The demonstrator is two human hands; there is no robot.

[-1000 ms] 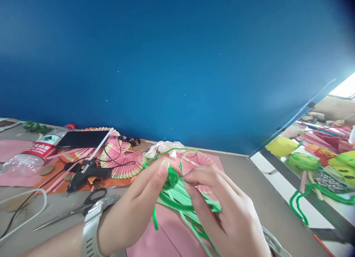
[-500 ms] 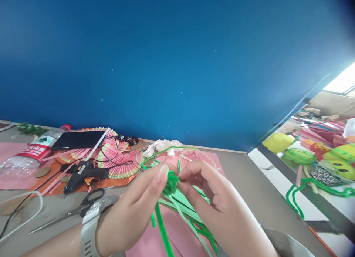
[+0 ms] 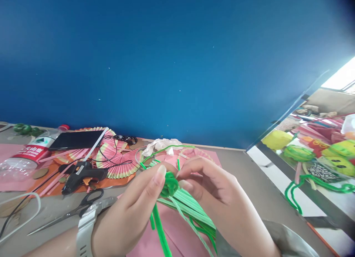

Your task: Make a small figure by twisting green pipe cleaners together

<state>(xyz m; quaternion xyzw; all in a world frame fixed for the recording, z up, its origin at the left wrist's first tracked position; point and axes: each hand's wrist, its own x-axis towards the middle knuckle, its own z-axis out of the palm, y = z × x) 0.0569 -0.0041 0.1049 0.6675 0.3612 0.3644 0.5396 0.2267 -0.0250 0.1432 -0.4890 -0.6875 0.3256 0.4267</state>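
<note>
A coiled clump of fuzzy green pipe cleaner (image 3: 169, 185) is held in my left hand (image 3: 135, 209), thumb on top and fingers behind it. One long green stem (image 3: 161, 231) hangs down below that hand. My right hand (image 3: 219, 198) has its thumb and index finger brought together at the clump's right edge, pinching the pipe cleaner there. The fingertips partly hide what lies between them. Under both hands, a bundle of light green pipe cleaners (image 3: 191, 205) rests on pink paper (image 3: 172, 220).
Left of my hands lie scissors (image 3: 74, 210), a black glue gun (image 3: 83, 173), a dark phone-like screen (image 3: 76, 139), a plastic bottle (image 3: 33, 149) and pink pleated paper fans (image 3: 119, 161). White crumpled plastic (image 3: 159, 146) sits by the blue panel (image 3: 177, 64). Green yarn-like craft pieces (image 3: 299, 153) lie right.
The clump has turned slightly between my fingers and shows more of its coiled face. My right thumb has shifted up along its edge. The view has moved a little.
</note>
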